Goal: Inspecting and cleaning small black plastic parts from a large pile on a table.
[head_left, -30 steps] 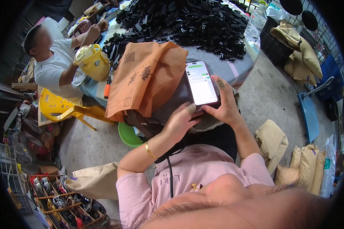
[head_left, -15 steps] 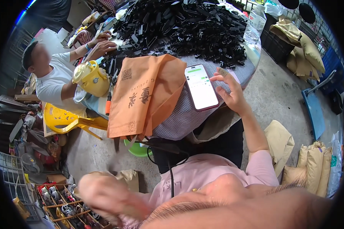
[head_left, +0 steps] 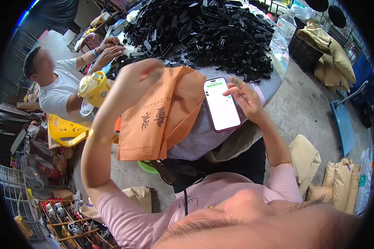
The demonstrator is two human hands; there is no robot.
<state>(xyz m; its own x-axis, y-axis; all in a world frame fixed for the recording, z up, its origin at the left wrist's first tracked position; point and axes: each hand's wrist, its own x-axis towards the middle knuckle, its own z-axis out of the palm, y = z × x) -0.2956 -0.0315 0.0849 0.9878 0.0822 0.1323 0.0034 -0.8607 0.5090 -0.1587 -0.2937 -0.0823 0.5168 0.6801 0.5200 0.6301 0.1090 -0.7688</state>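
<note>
Pink short-sleeved shirt [head_left: 220, 195], gold bangle [head_left: 96, 136] on left wrist.

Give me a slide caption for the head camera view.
Right hand holds a smartphone; left hand is raised above an orange bag.
</note>
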